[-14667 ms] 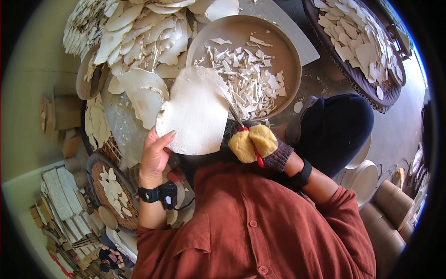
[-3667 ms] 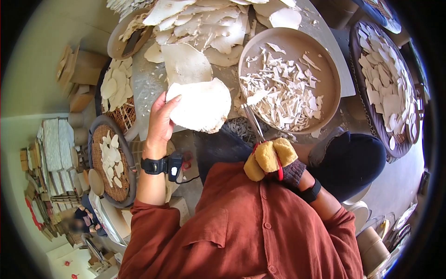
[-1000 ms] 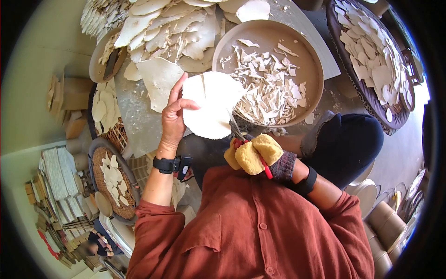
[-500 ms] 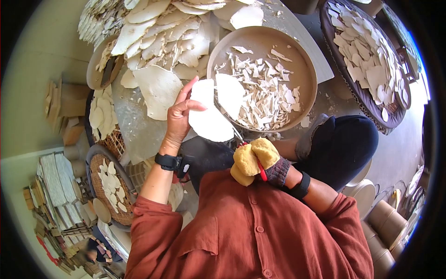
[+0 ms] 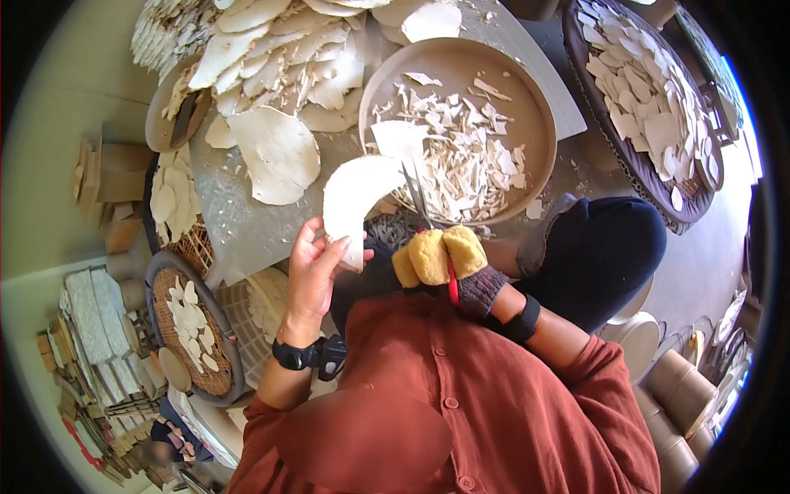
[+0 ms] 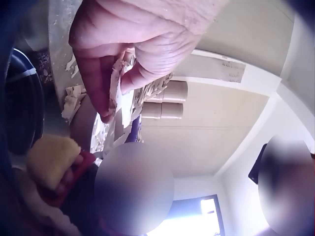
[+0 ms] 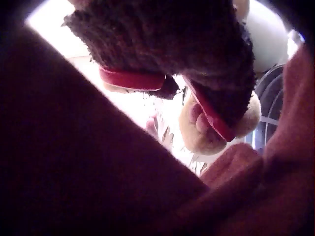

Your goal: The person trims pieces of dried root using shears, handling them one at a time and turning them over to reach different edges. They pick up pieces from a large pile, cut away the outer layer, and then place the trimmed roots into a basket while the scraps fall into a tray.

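My left hand [image 5: 311,272] pinches the lower end of a curved, crescent-like white slice [image 5: 352,193] between thumb and fingers; in the left wrist view the slice [image 6: 115,86] shows edge-on. My right hand [image 5: 484,288], in a dark knitted glove, grips red-handled scissors [image 5: 419,198]. Yellow soft padding [image 5: 436,257] covers its fingers. The blades point up beside the slice's right tip, slightly apart. Behind them, a squarish white piece [image 5: 398,137] overlaps the scraps in a round basin [image 5: 527,74]. The right wrist view shows the dark glove [image 7: 167,44] over the red handles [image 7: 133,78].
A pile of large white slices [image 5: 280,58] covers the far left of the grey table [image 5: 239,230], with a loose slice [image 5: 276,156] in front. Trays of trimmed pieces stand at right [image 5: 580,99] and lower left [image 5: 156,329]. My bent knee [image 5: 613,247] is right of the scissors.
The slice has been cut in two: its right part has left it and a piece now shows over the basin. My left hand has moved down, its grip now at the remaining slice's lower end.
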{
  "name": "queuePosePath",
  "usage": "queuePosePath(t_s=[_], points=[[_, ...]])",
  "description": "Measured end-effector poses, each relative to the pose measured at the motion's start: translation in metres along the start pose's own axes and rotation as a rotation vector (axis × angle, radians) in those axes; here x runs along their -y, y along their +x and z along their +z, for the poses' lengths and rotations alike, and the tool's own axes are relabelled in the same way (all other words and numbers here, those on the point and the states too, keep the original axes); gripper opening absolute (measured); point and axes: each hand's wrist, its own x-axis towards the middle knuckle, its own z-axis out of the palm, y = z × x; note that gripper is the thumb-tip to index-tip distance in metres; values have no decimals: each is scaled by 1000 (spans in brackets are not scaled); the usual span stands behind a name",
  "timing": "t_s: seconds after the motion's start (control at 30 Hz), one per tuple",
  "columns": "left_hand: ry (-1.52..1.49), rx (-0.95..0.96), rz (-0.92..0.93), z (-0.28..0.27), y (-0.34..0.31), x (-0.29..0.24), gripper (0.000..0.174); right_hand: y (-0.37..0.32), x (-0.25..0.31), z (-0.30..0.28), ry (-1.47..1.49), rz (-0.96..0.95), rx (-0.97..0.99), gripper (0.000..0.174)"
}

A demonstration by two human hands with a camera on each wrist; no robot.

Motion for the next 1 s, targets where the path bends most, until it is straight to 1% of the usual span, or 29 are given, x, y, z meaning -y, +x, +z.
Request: queuePosePath(t_s=[0.07,0.17,0.2,0.27,0.3,0.37,0.4,0.43,0.5,0.53,0.57,0.6,0.67,0.77,0.87,0.93,0.97,1.0], points=[[0,11,-8,2,-11,9,37,-1,-3,4,-237,-29,20,32],[6,9,-70,7,-23,17,36,4,-22,9,-73,-129,9,32],[5,1,-72,10,-26,19,34,5,-9,9,-32,-170,0,31],[3,-8,-61,12,-31,23,34,6,-4,13,119,-178,-34,30],[2,-12,-54,13,-32,24,34,7,-7,15,230,-143,-61,30],[14,-6,-88,12,-33,21,39,6,-12,16,583,-34,-79,29],[21,-2,-105,11,-34,20,42,6,-8,15,826,41,-69,28],[14,-40,-39,7,-32,21,45,6,-4,14,1069,119,-57,27],[3,-121,92,-3,-26,25,52,5,15,7,-55,-332,-106,26],[-13,-216,172,-4,-21,26,57,7,22,5,-623,-540,-118,26],[-81,-317,219,-5,-14,27,53,7,21,7,-417,-380,-63,23],[-116,-361,266,-5,-7,29,52,6,20,10,-213,-216,-6,20],[-140,-418,316,-3,1,32,49,9,32,16,-577,-517,-90,17],[-96,-420,317,-1,9,29,45,9,28,18,-476,-435,-64,16],[-17,-362,275,-7,19,23,41,5,22,13,-386,-249,10,16],[34,-304,257,-15,24,17,39,5,14,11,-377,-236,46,17],[42,-281,233,-14,24,15,39,7,7,10,-395,-283,60,18],[51,-257,208,-13,23,12,39,7,3,10,-356,-252,63,19]])
